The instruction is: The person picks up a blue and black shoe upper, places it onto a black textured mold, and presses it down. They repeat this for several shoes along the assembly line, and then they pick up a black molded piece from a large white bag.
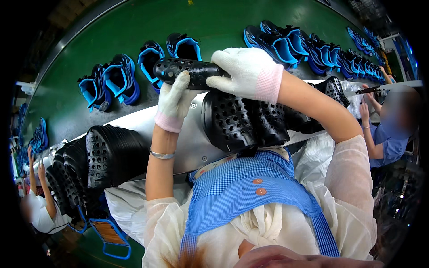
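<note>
Both of my hands, in white knit gloves with pink cuffs, hold a black plastic shoe tree point(196, 71) full of round holes. It lies level above the near edge of the green conveyor. Around its right end my right hand point(246, 71) is closed, thumb in front and fingers behind. My left hand point(174, 98) grips it from below, a finger pressed against its near side. Just beyond it are two black sneakers with bright blue lining, a left sneaker point(151, 62) and a right sneaker point(184, 46); the shoe tree partly hides both.
Nested black shoe trees point(230, 120) stand on the metal ledge point(187, 154) before me, with another stack point(114, 154) to the left. More sneakers point(120, 78) line the green conveyor point(214, 22). Co-workers sit at far left and right point(389, 129). A blue-framed chair point(109, 236) is lower left.
</note>
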Demonstrator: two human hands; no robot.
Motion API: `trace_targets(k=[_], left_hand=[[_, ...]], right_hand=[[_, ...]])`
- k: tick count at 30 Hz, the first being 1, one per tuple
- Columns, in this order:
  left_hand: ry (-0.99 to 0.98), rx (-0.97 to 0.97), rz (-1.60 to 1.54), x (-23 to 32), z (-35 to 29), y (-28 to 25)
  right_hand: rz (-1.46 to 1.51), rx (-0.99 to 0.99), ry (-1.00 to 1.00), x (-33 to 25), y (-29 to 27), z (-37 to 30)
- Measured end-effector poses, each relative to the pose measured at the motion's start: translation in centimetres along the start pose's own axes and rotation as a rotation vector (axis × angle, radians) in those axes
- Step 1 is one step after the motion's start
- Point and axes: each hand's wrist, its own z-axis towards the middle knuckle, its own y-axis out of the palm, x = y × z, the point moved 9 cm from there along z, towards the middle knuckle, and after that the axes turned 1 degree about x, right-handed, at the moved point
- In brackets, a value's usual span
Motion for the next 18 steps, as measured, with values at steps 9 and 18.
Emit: trace_targets(k=[9, 18], left_hand=[[-0.160, 0.207, 0.590, -1.2, 0.4, -5.2], [0.259, 0.198, 1.618, -2.2, 5.3, -3.8]], right_hand=[[-0.004, -0.071, -0.036, 1.9, 1.3, 2.4], [-0.068, -0.303, 0.053, 7.3, 2.5, 9.1]])
